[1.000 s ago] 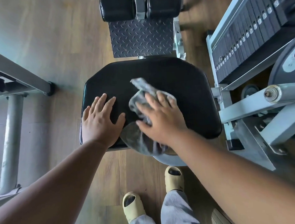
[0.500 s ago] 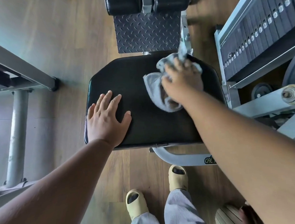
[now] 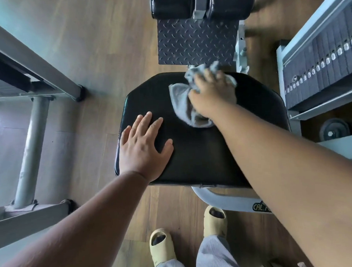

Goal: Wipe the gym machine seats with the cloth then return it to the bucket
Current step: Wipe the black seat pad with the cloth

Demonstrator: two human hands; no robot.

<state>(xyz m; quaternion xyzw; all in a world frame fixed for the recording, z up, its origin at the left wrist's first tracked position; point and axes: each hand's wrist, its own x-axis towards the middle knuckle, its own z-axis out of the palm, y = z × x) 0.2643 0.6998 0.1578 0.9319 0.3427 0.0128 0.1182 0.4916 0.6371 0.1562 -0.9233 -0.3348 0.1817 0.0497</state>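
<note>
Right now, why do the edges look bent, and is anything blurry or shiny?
Head view: the wide lens bows straight frame bars near the edges; the right hand and cloth are slightly motion-smeared; the black seat shows soft sheen along its left rim; the left hand is sharp.

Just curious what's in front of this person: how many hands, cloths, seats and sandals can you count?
Hands: 2, left hand and right hand
Cloths: 1, grey cloth
Seats: 1, black seat
Sandals: 2, and
Total: 6
</note>
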